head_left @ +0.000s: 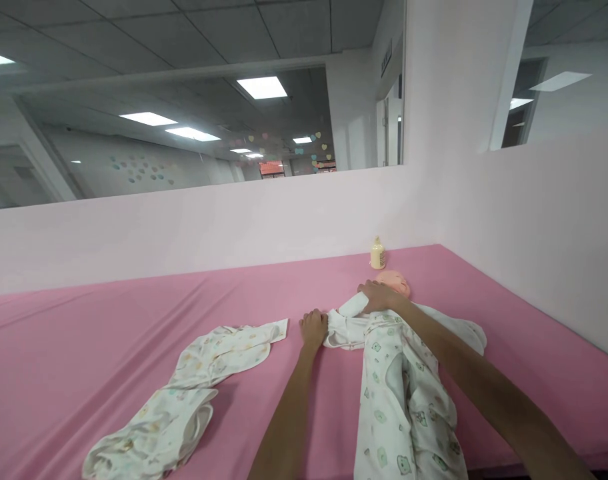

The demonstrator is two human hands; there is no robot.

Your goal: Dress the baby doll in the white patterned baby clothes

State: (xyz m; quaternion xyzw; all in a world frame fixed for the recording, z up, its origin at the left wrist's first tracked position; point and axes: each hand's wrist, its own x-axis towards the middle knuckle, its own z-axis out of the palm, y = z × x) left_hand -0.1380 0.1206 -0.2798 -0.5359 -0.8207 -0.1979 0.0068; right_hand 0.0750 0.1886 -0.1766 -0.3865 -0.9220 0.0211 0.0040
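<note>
A baby doll lies on its back, its pinkish head (395, 281) partly hidden behind my right hand. It is dressed in a white baby garment (381, 380) with green bear prints, whose sleeves spread out to both sides. My left hand (314, 328) is closed around the end of the left-side sleeve (345, 331). Across the doll's upper chest, my right hand (377, 296) has its fingers curled on the garment near a raised white flap (354, 305). Its fingertips are partly hidden.
A second white printed baby garment (184, 390) lies crumpled to the left on the pink sheet (109, 333). A cream pump bottle (378, 254) stands beyond the doll's head by the wall. Pale walls (209, 230) with windows border the back and right.
</note>
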